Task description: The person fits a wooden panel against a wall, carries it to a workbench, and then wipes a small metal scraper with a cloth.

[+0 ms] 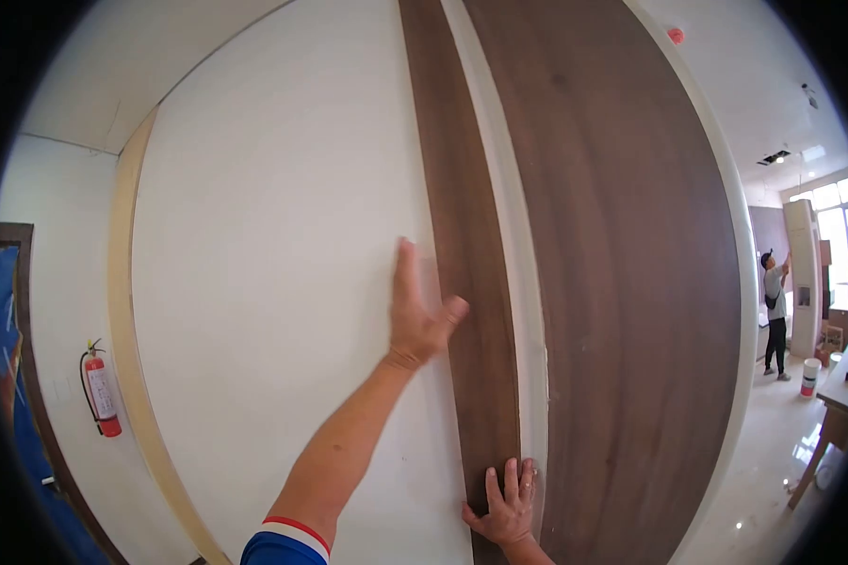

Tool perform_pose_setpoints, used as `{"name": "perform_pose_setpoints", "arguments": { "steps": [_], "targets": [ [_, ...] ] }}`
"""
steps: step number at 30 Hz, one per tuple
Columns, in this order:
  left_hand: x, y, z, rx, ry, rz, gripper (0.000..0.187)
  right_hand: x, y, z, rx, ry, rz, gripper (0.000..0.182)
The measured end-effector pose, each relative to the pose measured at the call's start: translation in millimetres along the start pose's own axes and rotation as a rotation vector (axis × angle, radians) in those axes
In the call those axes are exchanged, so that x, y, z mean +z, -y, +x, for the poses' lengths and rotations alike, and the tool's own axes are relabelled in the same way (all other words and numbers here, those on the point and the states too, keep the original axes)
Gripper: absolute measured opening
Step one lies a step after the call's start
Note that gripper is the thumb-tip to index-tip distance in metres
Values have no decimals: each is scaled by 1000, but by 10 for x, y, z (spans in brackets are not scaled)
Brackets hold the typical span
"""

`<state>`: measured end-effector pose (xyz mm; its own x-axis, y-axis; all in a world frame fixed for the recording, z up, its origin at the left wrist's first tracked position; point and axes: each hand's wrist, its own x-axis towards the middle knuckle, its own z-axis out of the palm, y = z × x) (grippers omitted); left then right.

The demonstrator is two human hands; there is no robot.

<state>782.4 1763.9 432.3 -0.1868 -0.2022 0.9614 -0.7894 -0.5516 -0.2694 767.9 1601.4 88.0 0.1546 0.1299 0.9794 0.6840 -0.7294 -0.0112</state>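
A narrow dark-brown wood-grain strip (476, 245) runs upright along the white wall panel (273, 235). My left hand (421, 315) is at the strip's left edge, fingers pointing up over the white surface and thumb stretched across the brown strip; it is slightly blurred. Lower down, my right hand (509, 508) lies with spread fingers on the strip, fingertips reaching its right edge and the pale gap (530, 339). Right of that gap stands a wide brown wood-grain panel (631, 282). Neither hand is wrapped around anything.
A red fire extinguisher (104, 391) hangs at the left, near a dark door frame (28, 377) with blue covering. Beige trim (130, 311) edges the white panel. Far right, another person (775, 311) faces a pillar (803, 273), with a white bucket (810, 377) and a table (840, 381) nearby.
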Motion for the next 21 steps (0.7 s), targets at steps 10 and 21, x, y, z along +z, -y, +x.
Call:
{"name": "perform_pose_setpoints", "arguments": {
  "steps": [10, 21],
  "targets": [
    [-149, 245, 63, -178, -70, -109, 79, 159, 211, -581, 178, -15, 28, 86],
    [-122, 146, -30, -122, 30, 131, 103, 311, 141, -630, 86, -39, -49, 97]
  ]
}}
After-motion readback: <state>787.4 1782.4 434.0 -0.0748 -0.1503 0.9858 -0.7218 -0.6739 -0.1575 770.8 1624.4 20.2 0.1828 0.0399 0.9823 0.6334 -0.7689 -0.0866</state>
